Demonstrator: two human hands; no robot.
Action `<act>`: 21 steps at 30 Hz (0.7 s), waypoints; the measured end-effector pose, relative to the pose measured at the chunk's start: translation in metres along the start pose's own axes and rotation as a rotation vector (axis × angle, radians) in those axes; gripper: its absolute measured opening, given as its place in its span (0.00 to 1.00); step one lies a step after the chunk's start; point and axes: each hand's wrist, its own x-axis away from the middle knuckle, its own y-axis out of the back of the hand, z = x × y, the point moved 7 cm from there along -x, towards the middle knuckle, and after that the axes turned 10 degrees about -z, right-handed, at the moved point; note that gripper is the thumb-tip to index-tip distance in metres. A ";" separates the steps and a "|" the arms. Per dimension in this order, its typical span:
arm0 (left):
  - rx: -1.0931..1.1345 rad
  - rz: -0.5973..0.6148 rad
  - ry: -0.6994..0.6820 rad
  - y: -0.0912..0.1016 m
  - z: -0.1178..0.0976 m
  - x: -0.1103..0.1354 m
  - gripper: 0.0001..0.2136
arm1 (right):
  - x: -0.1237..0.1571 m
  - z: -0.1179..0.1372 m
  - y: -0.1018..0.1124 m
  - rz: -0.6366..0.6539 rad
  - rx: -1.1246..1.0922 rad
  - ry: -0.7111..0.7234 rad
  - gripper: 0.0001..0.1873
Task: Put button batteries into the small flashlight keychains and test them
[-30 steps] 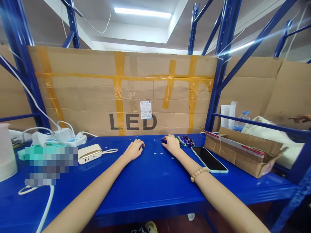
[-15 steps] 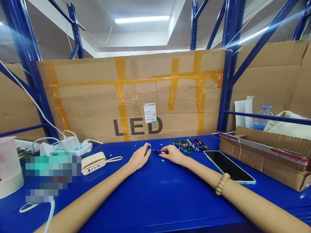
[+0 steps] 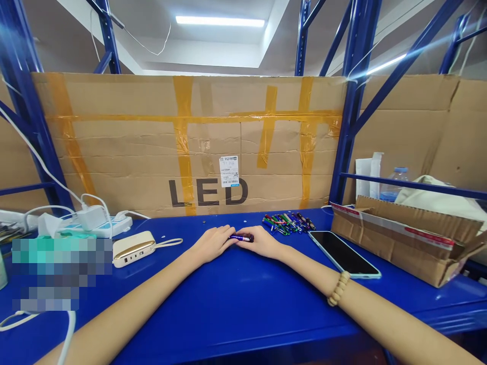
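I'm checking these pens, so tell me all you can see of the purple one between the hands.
The purple pen is slim and glossy, and lies sideways across the view, roughly level. Its right end sits in the fingers of the right hand. The left hand's fingertips reach its other end, though contact is unclear. Finer details, such as a clip, are too small to tell.

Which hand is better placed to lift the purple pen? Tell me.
Probably the right hand: its fingers cover the dark end of the pen, while the left hand only touches the other end.
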 end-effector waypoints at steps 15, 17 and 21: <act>0.303 -0.091 0.300 0.007 0.012 0.005 0.12 | -0.002 -0.013 -0.008 0.031 -0.299 -0.180 0.19; 0.463 -0.164 0.390 0.007 0.018 0.004 0.14 | -0.002 -0.017 -0.009 0.025 -0.266 -0.205 0.19; 0.942 -0.312 0.683 0.000 0.034 0.006 0.19 | -0.001 -0.014 -0.009 0.039 -0.230 -0.235 0.18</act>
